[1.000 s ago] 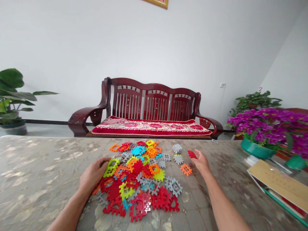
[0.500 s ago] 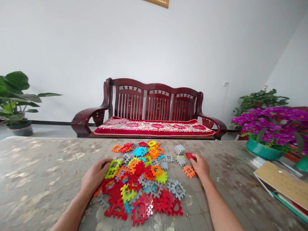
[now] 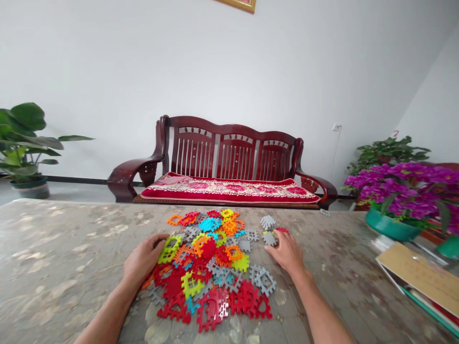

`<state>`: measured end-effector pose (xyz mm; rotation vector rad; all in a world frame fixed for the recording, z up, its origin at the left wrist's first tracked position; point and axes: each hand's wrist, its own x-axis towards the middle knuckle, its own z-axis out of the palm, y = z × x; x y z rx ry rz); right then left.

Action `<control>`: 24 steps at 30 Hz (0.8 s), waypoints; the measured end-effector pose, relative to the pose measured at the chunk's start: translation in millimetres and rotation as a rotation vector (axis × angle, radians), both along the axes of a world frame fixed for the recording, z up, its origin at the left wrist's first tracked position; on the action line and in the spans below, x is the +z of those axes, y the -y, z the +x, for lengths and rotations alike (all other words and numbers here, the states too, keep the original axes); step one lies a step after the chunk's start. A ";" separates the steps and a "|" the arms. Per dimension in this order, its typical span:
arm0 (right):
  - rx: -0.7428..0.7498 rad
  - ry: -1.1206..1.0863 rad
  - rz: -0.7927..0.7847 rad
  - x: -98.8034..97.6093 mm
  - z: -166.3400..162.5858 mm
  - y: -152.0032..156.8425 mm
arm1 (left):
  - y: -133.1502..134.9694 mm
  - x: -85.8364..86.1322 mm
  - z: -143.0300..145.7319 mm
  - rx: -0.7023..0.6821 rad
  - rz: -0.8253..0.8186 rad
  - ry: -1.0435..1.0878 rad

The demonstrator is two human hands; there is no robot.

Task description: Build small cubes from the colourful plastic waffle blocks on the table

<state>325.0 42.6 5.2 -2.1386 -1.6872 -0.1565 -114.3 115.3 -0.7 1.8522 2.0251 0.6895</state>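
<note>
A heap of flat, notched plastic building pieces (image 3: 211,267) in red, orange, grey, lime and blue lies on the marbled table (image 3: 64,248). My left hand (image 3: 143,260) rests at the heap's left edge, its thumb and curled fingers closed on the rim of a lime green piece (image 3: 168,248). My right hand (image 3: 287,251) lies palm down to the right of the heap, fingers stretched towards a loose grey piece (image 3: 268,238). A small red piece (image 3: 282,230) shows just past its fingertips. Another grey piece (image 3: 267,222) sits further back.
A teal pot of purple flowers (image 3: 390,224) and a brown envelope on books (image 3: 423,277) occupy the table's right side. Beyond the table stand a dark wooden bench with a red cushion (image 3: 229,188) and leafy plants at left (image 3: 25,143) and right (image 3: 387,150).
My right hand has slid left and nearer, covering the loose orange piece that lay beside it, and its fingers now reach the grey piece. My left hand has stayed at the heap's edge.
</note>
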 end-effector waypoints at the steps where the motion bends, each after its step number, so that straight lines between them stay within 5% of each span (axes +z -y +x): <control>1: -0.004 0.009 -0.005 -0.5 -0.5 -0.1 | -0.3 -0.5 -0.2 0.005 0.000 -0.002; 8: -0.016 0.017 -0.003 -3.5 1.8 -1.7 | 1.0 0.4 0.4 -0.003 0.008 0.002; 24: -0.209 -0.406 0.231 -5.5 17.9 -11.5 | 0.3 -1.2 -0.3 -0.003 -0.006 -0.003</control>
